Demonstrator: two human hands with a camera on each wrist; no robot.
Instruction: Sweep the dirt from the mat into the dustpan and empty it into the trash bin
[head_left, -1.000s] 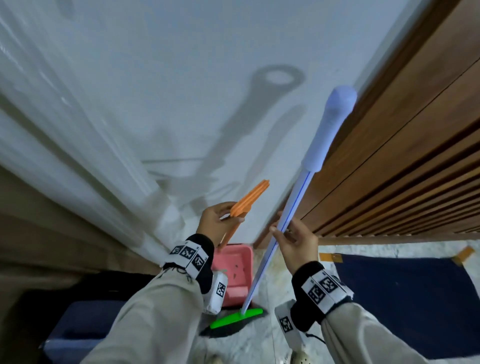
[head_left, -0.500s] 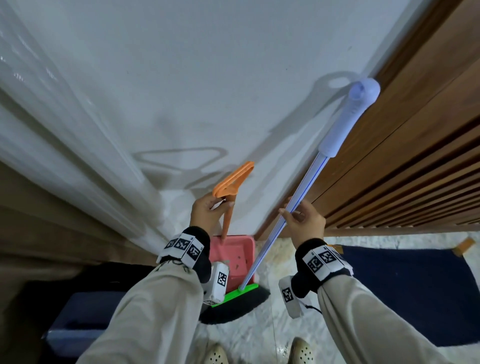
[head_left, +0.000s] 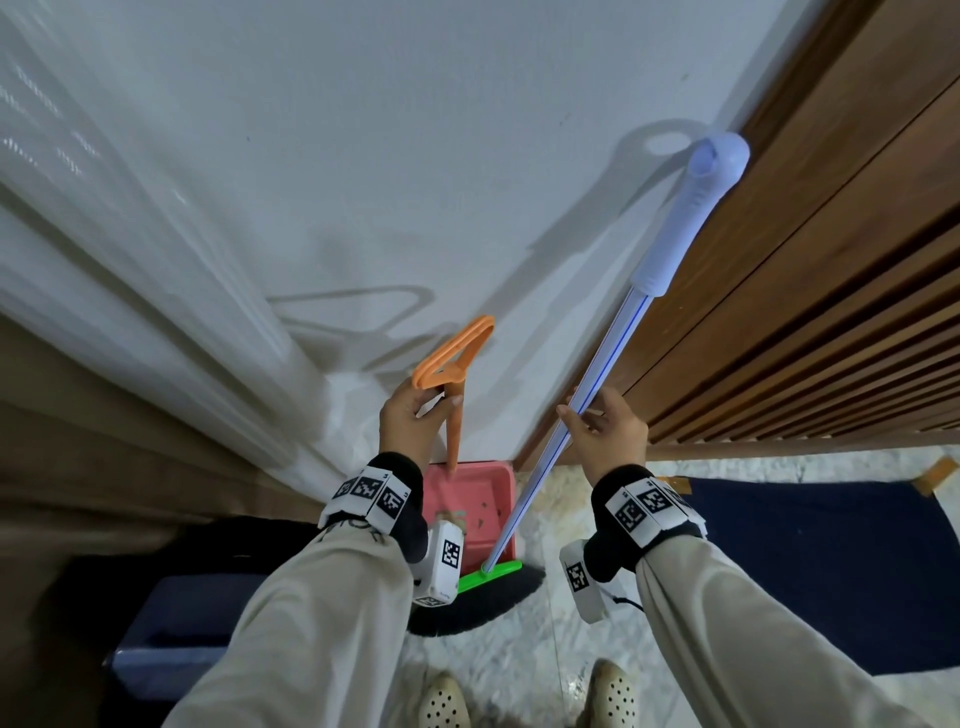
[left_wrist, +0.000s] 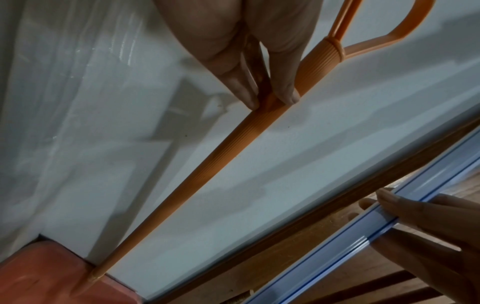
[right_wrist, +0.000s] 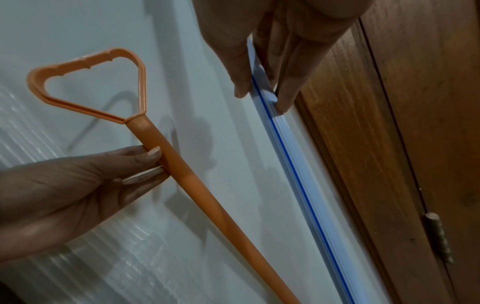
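Note:
A pink dustpan (head_left: 485, 488) stands on the floor against the white wall, with a few dark bits in it. My left hand (head_left: 415, 421) (left_wrist: 270, 100) pinches its orange handle (head_left: 453, 441) (left_wrist: 207, 164) (right_wrist: 207, 195) just below the triangular loop. My right hand (head_left: 597, 421) (right_wrist: 262, 100) pinches the broom's pale blue stick (head_left: 608, 358) (right_wrist: 298, 174) between thumb and fingers. The broom's green head (head_left: 491, 571) and black bristles sit at the dustpan's front edge. A navy mat (head_left: 831, 561) lies on the floor to the right.
A dark blue trash bin (head_left: 171, 639) with a black liner stands at lower left, beside a white curtain (head_left: 130, 312). A slatted wooden door (head_left: 805, 338) fills the right. My shoes (head_left: 441, 701) stand on the marble floor below the broom.
The broom's top has swung right toward the wooden frame, and its head has come up to the dustpan's front. The orange handle has turned more upright by the wall.

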